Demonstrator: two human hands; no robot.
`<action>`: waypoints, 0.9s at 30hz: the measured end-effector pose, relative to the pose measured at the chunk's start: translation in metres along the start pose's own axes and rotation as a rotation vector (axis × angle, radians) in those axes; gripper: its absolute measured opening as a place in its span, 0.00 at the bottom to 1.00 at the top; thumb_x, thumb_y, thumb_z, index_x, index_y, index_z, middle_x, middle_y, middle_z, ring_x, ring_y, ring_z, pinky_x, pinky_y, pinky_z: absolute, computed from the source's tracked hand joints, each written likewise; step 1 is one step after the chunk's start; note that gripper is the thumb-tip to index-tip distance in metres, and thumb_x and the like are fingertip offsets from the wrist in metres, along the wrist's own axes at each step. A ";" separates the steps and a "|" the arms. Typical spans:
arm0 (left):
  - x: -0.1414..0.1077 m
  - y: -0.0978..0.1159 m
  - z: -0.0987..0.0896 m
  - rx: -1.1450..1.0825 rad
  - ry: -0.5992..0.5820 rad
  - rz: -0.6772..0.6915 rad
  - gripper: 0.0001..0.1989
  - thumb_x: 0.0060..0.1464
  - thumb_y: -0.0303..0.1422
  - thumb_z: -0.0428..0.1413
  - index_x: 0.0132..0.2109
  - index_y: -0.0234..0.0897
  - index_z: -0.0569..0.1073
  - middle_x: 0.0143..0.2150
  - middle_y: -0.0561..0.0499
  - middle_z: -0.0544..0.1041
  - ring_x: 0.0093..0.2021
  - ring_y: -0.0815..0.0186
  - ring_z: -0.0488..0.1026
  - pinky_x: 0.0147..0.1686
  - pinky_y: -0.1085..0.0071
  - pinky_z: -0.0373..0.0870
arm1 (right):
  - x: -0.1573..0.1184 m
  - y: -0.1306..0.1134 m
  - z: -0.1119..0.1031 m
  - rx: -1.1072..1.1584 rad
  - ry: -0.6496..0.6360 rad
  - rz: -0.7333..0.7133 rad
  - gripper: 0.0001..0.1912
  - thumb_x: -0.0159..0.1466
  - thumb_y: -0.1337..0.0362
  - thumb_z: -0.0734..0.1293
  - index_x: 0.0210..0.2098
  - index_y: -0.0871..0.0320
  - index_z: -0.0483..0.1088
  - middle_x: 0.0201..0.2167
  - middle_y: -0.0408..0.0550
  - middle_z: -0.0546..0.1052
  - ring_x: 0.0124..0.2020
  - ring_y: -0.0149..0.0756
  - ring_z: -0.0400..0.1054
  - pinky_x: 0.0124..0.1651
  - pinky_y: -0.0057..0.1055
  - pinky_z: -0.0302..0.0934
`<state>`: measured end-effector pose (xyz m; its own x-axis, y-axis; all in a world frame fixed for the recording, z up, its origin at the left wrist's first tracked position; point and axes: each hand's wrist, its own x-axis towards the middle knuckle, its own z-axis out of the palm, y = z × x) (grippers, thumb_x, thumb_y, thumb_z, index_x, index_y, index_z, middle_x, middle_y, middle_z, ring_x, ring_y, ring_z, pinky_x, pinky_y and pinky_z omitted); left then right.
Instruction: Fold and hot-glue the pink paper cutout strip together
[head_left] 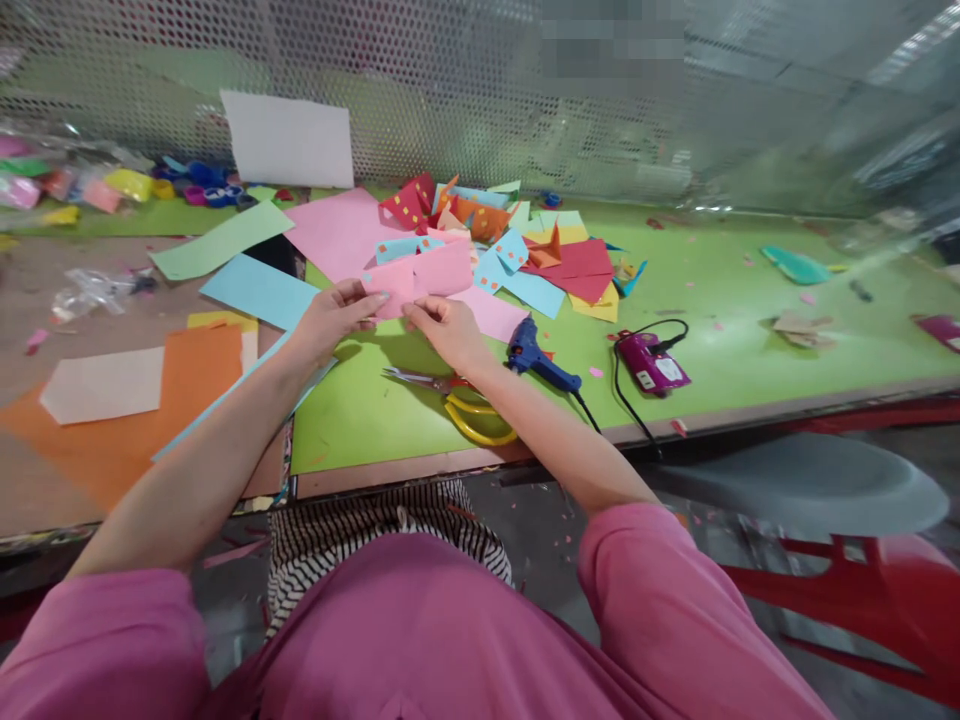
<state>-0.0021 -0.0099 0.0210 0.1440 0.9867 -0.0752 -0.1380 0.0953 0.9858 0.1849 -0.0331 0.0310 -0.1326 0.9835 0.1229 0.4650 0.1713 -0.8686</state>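
Observation:
Between my two hands is a piece of pink paper (396, 283), held up just over the green table. My left hand (341, 312) pinches its left side, thumb on top. At its lower right edge, my right hand (444, 325) grips with thumb and fingertips. Scissors with yellow handles (480, 425) lie below my right hand, partly covered by my forearm. Just right of that wrist rests a blue glue gun (536, 357). Behind the pink paper are light blue paper pieces with orange dots (501, 262) and a folded red paper piece with yellow dots (409, 205).
A purple power socket (654, 362) with a cable sits to the right. Orange paper (199, 375) and a light blue sheet (259, 290) lie on the left. A white card (291, 140) leans against the perforated metal screen (450, 90). A red stool (862, 590) stands at lower right.

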 end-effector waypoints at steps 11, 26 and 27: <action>-0.002 0.003 0.003 -0.065 0.027 -0.052 0.17 0.37 0.40 0.73 0.33 0.37 0.80 0.33 0.53 0.82 0.32 0.71 0.74 0.34 0.75 0.72 | -0.002 0.004 0.007 0.117 -0.018 0.033 0.24 0.62 0.42 0.67 0.29 0.59 0.73 0.24 0.40 0.70 0.24 0.27 0.54 0.29 0.29 0.47; -0.004 0.006 0.004 -0.076 0.039 -0.184 0.12 0.48 0.33 0.70 0.37 0.36 0.76 0.35 0.52 0.81 0.35 0.68 0.81 0.35 0.76 0.77 | 0.005 0.010 0.005 0.219 0.003 0.134 0.29 0.59 0.36 0.68 0.29 0.57 0.73 0.23 0.41 0.71 0.22 0.26 0.54 0.25 0.27 0.47; -0.004 0.006 0.004 -0.081 0.054 -0.183 0.11 0.49 0.33 0.69 0.37 0.36 0.76 0.34 0.52 0.81 0.34 0.68 0.81 0.34 0.76 0.77 | 0.005 0.007 0.001 0.182 -0.038 0.154 0.29 0.61 0.36 0.67 0.30 0.58 0.74 0.25 0.43 0.73 0.22 0.26 0.55 0.25 0.27 0.48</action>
<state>0.0004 -0.0136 0.0279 0.1215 0.9573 -0.2625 -0.1934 0.2822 0.9396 0.1864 -0.0271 0.0247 -0.1069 0.9937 -0.0324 0.3176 0.0032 -0.9482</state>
